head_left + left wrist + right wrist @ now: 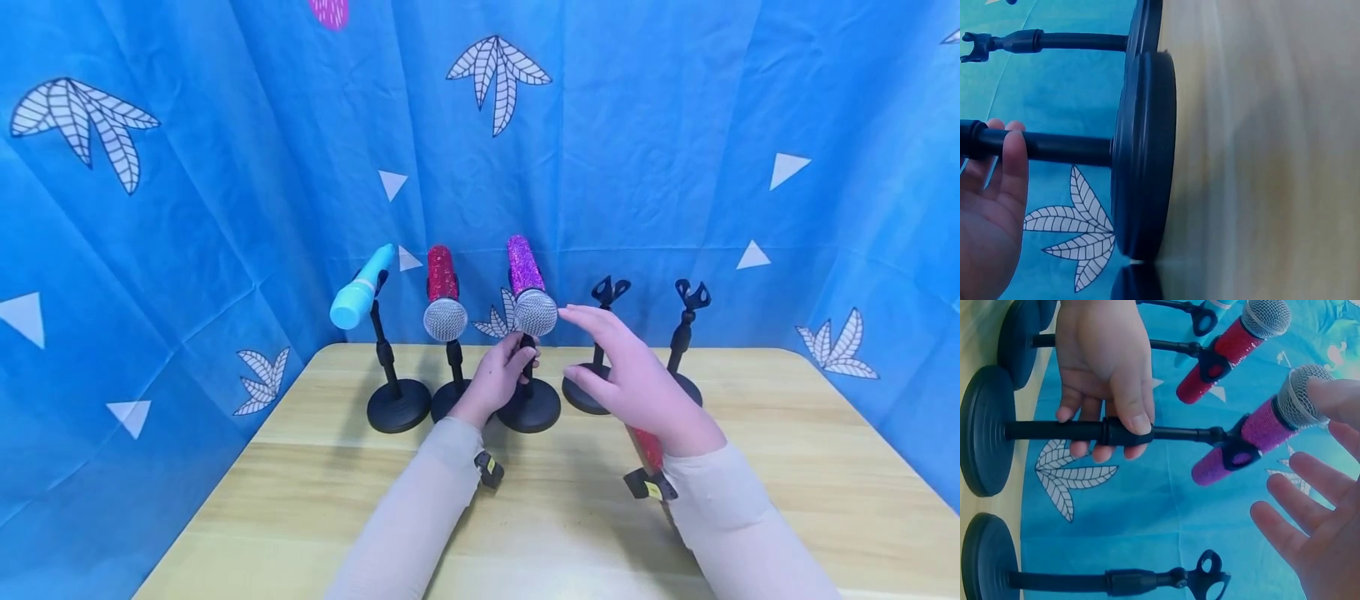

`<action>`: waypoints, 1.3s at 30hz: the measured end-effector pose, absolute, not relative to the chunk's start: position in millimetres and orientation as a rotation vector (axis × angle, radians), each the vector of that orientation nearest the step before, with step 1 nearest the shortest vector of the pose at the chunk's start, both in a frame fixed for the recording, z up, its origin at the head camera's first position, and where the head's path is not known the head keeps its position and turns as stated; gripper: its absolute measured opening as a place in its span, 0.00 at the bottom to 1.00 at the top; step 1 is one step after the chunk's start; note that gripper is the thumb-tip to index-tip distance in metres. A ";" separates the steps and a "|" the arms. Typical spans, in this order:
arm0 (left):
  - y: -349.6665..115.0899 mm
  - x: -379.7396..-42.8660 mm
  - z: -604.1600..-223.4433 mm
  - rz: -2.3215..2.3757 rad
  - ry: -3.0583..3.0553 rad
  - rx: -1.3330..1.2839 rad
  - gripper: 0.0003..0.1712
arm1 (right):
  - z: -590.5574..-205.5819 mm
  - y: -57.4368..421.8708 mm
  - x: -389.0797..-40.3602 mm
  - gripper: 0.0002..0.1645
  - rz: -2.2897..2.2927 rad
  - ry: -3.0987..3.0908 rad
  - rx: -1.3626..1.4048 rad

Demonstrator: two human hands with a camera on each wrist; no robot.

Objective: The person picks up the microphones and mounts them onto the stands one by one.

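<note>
My left hand (495, 375) grips the black pole of a microphone stand (529, 410), its thumb and fingers wrapped round the pole just below the microphone. That stand's clip holds a purple glittery microphone (524, 265), tilted with its silver mesh head toward me. To the right of that head is my right hand (637, 383), fingers extended and spread. In the right wrist view, the right thumb (1335, 400) overlaps the mesh head; whether it touches cannot be told. The round base (1144, 156) of the held stand rests on the table in the left wrist view.
Left of the held stand, a red glittery microphone (442, 275) and a turquoise microphone (363, 290) sit on stands. Two more stands (587, 390) (690, 321) with bare clips are on the right. A red object (647, 446) lies partly hidden under my right wrist. Blue cloth (637, 125) hangs behind the table.
</note>
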State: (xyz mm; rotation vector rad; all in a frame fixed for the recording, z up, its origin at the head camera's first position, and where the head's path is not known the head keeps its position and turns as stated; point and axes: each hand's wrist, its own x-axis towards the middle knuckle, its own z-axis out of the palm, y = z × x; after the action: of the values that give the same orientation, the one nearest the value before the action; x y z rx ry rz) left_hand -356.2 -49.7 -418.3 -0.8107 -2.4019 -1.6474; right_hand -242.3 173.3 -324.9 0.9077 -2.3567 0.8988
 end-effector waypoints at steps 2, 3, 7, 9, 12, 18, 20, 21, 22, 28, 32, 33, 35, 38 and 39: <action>-48.8 -355.3 -422.2 -1.637 -2.397 -0.787 0.16 | -325.7 175.8 -240.9 0.45 0.893 -2.371 0.888; -48.3 -354.1 -423.4 -1.641 -2.391 -0.776 0.16 | -326.0 177.3 -240.1 0.45 0.891 -2.378 0.877; -45.7 -345.8 -423.6 -1.674 -2.408 -0.710 0.23 | -325.1 185.0 -235.4 0.46 0.863 -2.423 0.816; -44.1 -341.8 -421.6 -1.698 -2.400 -0.678 0.27 | -325.8 191.0 -233.8 0.46 0.840 -2.439 0.800; -42.3 -337.5 -418.9 -1.740 -2.329 -0.651 0.28 | -328.6 202.9 -232.2 0.46 0.811 -2.481 0.776; -42.3 -332.2 -414.7 -1.753 -2.136 -0.622 0.16 | -339.7 235.4 -229.0 0.36 0.683 -2.785 0.806; -43.3 -331.4 -414.5 -1.747 -2.110 -0.616 0.15 | -344.7 245.8 -227.4 0.31 0.624 -2.946 0.813; -43.9 -331.0 -414.4 -1.749 -2.100 -0.614 0.14 | -347.5 250.0 -226.5 0.30 0.604 -3.019 0.817; -44.4 -330.6 -414.3 -1.754 -2.090 -0.614 0.14 | -350.7 253.3 -226.0 0.29 0.591 -3.092 0.805; -45.9 -328.0 -412.6 -1.762 -2.047 -0.583 0.14 | -366.8 257.7 -230.5 0.33 0.554 -3.283 0.714; -44.8 -320.8 -405.2 -1.754 -2.016 -0.565 0.13 | -375.2 253.6 -236.6 0.33 0.495 -3.287 0.737; -44.6 -317.8 -402.2 -1.758 -2.006 -0.568 0.12 | -376.9 252.7 -237.8 0.33 0.491 -3.286 0.749; -44.7 -310.6 -395.2 -1.769 -1.985 -0.587 0.12 | -379.9 251.9 -240.0 0.33 0.481 -3.275 0.779; -45.4 -300.2 -385.6 -1.760 -1.976 -0.631 0.11 | -384.0 251.1 -242.6 0.33 0.465 -3.270 0.794; -45.5 -298.8 -384.4 -1.756 -1.972 -0.647 0.11 | -385.5 250.5 -243.0 0.34 0.461 -3.279 0.773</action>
State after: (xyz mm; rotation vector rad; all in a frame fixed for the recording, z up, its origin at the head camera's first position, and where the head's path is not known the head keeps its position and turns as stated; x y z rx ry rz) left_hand -298.8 -45.5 -384.4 -0.6473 -1.9724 -1.7561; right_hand -243.0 250.5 -385.5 0.7730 -3.2792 0.4606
